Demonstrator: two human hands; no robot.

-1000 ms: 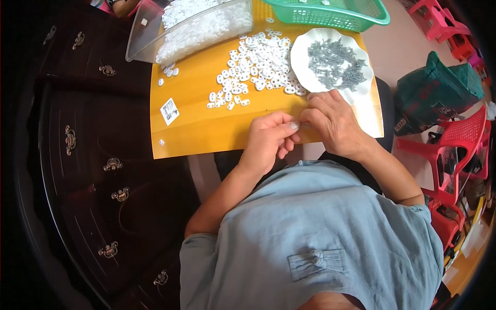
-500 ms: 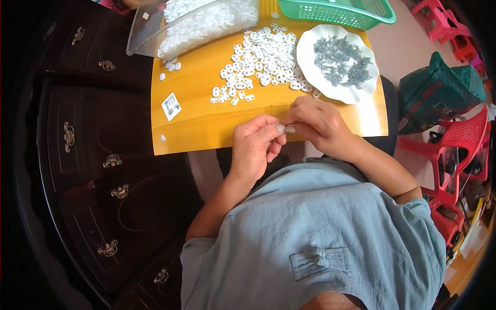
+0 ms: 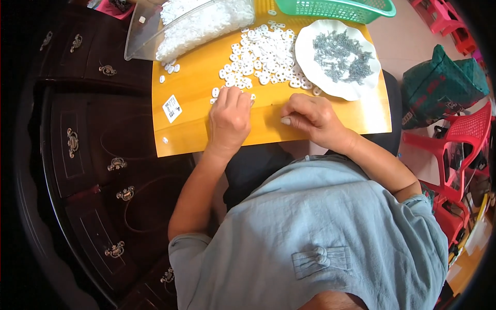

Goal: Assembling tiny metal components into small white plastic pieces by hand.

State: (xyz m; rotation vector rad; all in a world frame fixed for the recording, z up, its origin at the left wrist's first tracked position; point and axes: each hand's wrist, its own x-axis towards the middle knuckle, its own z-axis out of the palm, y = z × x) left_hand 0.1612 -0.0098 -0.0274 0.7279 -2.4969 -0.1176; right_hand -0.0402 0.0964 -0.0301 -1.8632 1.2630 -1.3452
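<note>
My left hand [image 3: 229, 120] is over the near edge of a spread of small white oval plastic pieces with two holes [image 3: 263, 54]. Its fingers are bent down and drawn together, covering several pieces; whatever lies under the fingertips is hidden. To its right, my right hand [image 3: 316, 120] hovers near the table's front edge. Thumb and forefinger are pinched there, with the other fingers curled in; anything between them is too small or hidden to name. Beyond the right hand, a white scalloped plate [image 3: 304, 45] holds a heap of small dark grey metal pins or screws [image 3: 343, 57].
A clear plastic bin [image 3: 140, 39] full of white pieces stands far left on the yellow table [image 3: 201, 132]. A green basket [image 3: 336, 10] sits at the back. Dark drawers [image 3: 82, 129] flank the left; a green bag [image 3: 439, 85] and red chairs [image 3: 454, 150] are at right.
My hands were together at the table edge, fingers meeting over a small pale piece. Now they are apart: the left has moved forward and left to the white pieces; the right stays nearly in place.
</note>
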